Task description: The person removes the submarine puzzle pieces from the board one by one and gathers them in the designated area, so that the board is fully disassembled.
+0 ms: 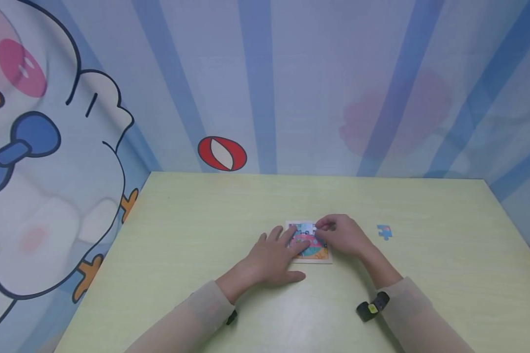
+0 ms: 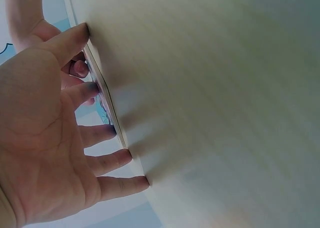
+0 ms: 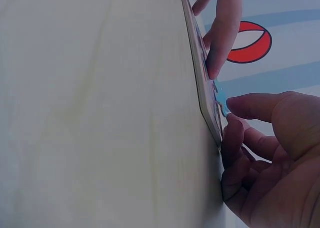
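A small jigsaw puzzle in a pale frame (image 1: 316,261) lies on the table, its picture in pink, teal and orange. My left hand (image 1: 271,257) is spread beside and over its left part, fingertips on the puzzle and thumb on the table. At the upper right of the frame, my right hand (image 1: 342,234) pinches a light blue puzzle piece (image 3: 221,98) between thumb and fingers; the piece stands slightly raised above the board in the right wrist view. My right fingers cover the puzzle's upper right corner from the head view.
One loose blue puzzle piece (image 1: 384,231) with some orange and pink lies on the table to the right of my right hand. Behind the pale yellow-green table (image 1: 203,211) hangs a striped blue cloth backdrop (image 1: 309,88) with cartoon prints.
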Demonstrator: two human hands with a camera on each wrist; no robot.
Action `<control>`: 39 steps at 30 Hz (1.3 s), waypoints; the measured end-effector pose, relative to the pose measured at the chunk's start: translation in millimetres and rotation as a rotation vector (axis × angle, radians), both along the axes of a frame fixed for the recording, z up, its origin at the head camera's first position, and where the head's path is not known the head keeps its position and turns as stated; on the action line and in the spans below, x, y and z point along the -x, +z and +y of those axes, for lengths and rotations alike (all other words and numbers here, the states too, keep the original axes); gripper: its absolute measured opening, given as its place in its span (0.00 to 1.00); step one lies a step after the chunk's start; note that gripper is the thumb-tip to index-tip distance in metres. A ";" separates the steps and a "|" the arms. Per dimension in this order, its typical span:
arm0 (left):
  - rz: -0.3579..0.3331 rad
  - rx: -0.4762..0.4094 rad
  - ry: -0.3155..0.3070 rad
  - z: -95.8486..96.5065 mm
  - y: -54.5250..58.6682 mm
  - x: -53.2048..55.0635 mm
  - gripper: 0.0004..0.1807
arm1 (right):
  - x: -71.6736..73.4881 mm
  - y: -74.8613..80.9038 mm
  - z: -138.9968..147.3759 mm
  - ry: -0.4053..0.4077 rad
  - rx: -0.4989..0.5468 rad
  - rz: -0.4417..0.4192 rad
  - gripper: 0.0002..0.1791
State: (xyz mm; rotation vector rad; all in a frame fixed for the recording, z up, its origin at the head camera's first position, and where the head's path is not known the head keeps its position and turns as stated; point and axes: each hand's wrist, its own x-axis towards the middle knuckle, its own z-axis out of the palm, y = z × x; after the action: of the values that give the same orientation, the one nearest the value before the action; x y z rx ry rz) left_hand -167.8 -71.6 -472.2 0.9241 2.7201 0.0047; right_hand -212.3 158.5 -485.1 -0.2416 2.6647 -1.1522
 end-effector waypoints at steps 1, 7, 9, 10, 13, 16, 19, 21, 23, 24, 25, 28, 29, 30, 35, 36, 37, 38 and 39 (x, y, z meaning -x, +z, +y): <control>0.001 0.001 0.000 0.0 0.0 0.0 0.44 | 0.1 0.0 -0.2 -0.001 -0.001 0.000 0.14; 0.003 -0.001 -0.008 -0.2 0.6 -0.2 0.44 | 0.4 0.6 -2.0 -0.005 -0.027 -0.006 0.15; 0.002 -0.001 -0.010 0.0 0.7 -0.1 0.44 | 0.5 1.2 -2.5 -0.001 -0.037 -0.009 0.15; 0.001 0.001 -0.011 0.1 0.8 0.0 0.44 | 0.4 1.6 -2.7 0.001 -0.041 -0.009 0.14; 0.001 0.003 -0.013 -0.2 1.0 -0.3 0.44 | 0.3 2.2 -3.0 0.004 -0.044 -0.009 0.13; -0.001 0.003 -0.012 -0.6 1.1 -0.4 0.44 | -0.2 2.7 -2.9 -0.002 -0.034 -0.003 0.12; -0.002 0.003 -0.008 -0.9 0.9 -0.2 0.44 | -0.6 2.6 -2.7 -0.004 -0.021 0.011 0.12; -0.002 0.004 -0.007 -0.7 1.0 0.0 0.44 | -0.5 2.0 -2.1 -0.008 -0.009 0.016 0.11; -0.002 0.005 -0.007 -0.5 0.2 0.3 0.44 | 0.3 0.9 -0.5 -0.003 0.006 0.021 0.12; -0.001 0.007 -0.008 -0.3 -0.3 0.5 0.44 | 0.5 0.1 0.8 -0.005 0.015 0.020 0.13; 0.000 0.007 -0.008 -0.3 -0.7 0.5 0.44 | 1.1 -0.8 2.4 -0.009 0.025 0.017 0.13; -0.001 0.009 -0.004 0.2 -0.8 0.3 0.44 | 2.3 -2.1 9.4 -0.023 0.059 0.007 0.15; -0.001 0.009 -0.002 0.3 -0.3 0.1 0.44 | 2.6 -2.2 12.5 -0.030 0.066 0.004 0.15; -0.002 0.010 0.000 0.4 0.4 -0.1 0.44 | 2.7 -1.6 15.7 -0.040 0.074 0.001 0.15; -0.010 0.011 0.005 0.7 3.6 -1.2 0.44 | 3.2 3.4 38.0 -0.068 0.100 -0.002 0.15; -0.012 0.010 0.006 0.9 4.0 -1.4 0.44 | 2.9 5.0 43.0 -0.076 0.105 -0.005 0.15; -0.012 0.010 0.006 0.8 3.9 -1.5 0.44 | 2.8 6.3 48.2 -0.078 0.103 -0.004 0.16; -0.011 0.010 0.006 0.8 4.0 -1.5 0.44 | 2.9 7.6 53.3 -0.085 0.101 -0.003 0.16; -0.012 0.010 0.006 0.9 4.0 -1.5 0.44 | 2.7 9.1 58.4 -0.090 0.098 -0.002 0.16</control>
State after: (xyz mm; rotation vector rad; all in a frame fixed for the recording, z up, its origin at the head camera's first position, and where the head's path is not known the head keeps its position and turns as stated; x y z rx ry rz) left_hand -166.3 -70.7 -468.3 0.9098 2.7099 -0.0024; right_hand -215.0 216.9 -476.0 -0.1388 2.6449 -1.3115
